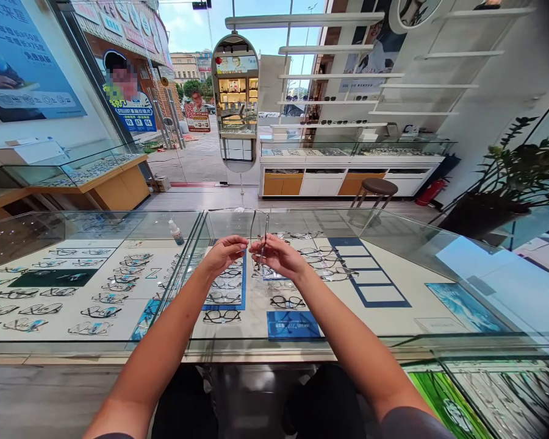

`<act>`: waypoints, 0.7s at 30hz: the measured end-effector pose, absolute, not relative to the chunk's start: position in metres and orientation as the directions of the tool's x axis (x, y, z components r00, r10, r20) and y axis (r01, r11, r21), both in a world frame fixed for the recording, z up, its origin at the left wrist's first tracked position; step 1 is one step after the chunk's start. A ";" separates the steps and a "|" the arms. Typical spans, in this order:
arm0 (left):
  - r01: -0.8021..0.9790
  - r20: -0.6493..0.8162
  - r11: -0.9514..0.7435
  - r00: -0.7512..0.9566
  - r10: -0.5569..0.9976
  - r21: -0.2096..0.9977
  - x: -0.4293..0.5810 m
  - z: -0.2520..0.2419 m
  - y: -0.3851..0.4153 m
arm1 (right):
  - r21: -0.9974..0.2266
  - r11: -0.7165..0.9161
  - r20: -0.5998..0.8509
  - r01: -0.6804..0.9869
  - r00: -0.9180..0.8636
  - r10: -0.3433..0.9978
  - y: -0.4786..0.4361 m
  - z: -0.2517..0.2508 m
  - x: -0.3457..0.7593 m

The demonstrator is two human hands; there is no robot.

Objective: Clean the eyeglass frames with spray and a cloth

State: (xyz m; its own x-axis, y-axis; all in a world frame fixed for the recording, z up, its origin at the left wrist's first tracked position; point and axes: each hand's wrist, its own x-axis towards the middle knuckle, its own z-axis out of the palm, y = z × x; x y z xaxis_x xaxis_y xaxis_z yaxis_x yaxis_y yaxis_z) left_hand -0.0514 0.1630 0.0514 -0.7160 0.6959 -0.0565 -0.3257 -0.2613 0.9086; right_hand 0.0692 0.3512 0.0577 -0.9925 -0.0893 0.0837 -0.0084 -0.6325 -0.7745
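A pair of eyeglasses (267,227) is held up over the glass display counter (251,332), its thin temples pointing upward. My right hand (281,255) is closed on it, thumb and fingers around the frame. Just left of the eyeglasses, my left hand (224,253) has its thumb and fingertips drawn together in a pinch. Whether these fingertips touch the eyeglasses cannot be made out. Beneath the hands, inside the counter, lie a blue-edged tray of glasses (243,286), black-framed glasses (287,302) and another black pair (222,316).
Rows of glasses (103,311) fill the counter's left section, where a small spray bottle (176,232) stands. A blue card (293,325) and a blue-framed tray (384,303) lie to the right. Beyond are an oval mirror (236,146), a stool (379,186) and a plant (521,167).
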 end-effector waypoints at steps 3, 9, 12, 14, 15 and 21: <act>-0.326 -0.051 -0.264 -0.710 0.703 0.908 -0.054 0.048 0.162 | -0.779 -0.627 0.095 -0.010 -0.990 -0.102 0.350 0.057 0.070; -0.319 -0.019 -0.282 -0.691 0.722 0.905 -0.056 0.046 0.161 | -0.777 -0.629 0.103 -0.014 -0.989 -0.106 0.350 0.056 0.070; -0.330 -0.024 -0.288 -0.694 0.720 0.899 -0.057 0.047 0.160 | -0.784 -0.620 0.103 -0.013 -0.989 -0.109 0.351 0.057 0.070; -0.336 -0.024 -0.298 -0.699 0.715 0.894 -0.057 0.047 0.160 | -0.783 -0.622 0.105 -0.011 -0.988 -0.115 0.351 0.057 0.070; -0.336 -0.021 -0.306 -0.703 0.711 0.891 -0.057 0.048 0.160 | -0.783 -0.622 0.105 -0.008 -0.987 -0.120 0.351 0.057 0.070; -0.316 -0.012 -0.326 -0.734 0.679 0.891 -0.055 0.049 0.161 | -0.787 -0.617 0.108 -0.005 -0.986 -0.130 0.351 0.057 0.070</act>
State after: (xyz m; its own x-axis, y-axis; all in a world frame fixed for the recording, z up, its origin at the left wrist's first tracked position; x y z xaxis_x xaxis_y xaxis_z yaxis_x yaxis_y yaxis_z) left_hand -0.0551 0.1609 0.0488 -0.7337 0.6793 -0.0116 -0.3162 -0.3263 0.8908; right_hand 0.0705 0.3513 0.0570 -0.9855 -0.1303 0.1083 -0.0050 -0.6166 -0.7872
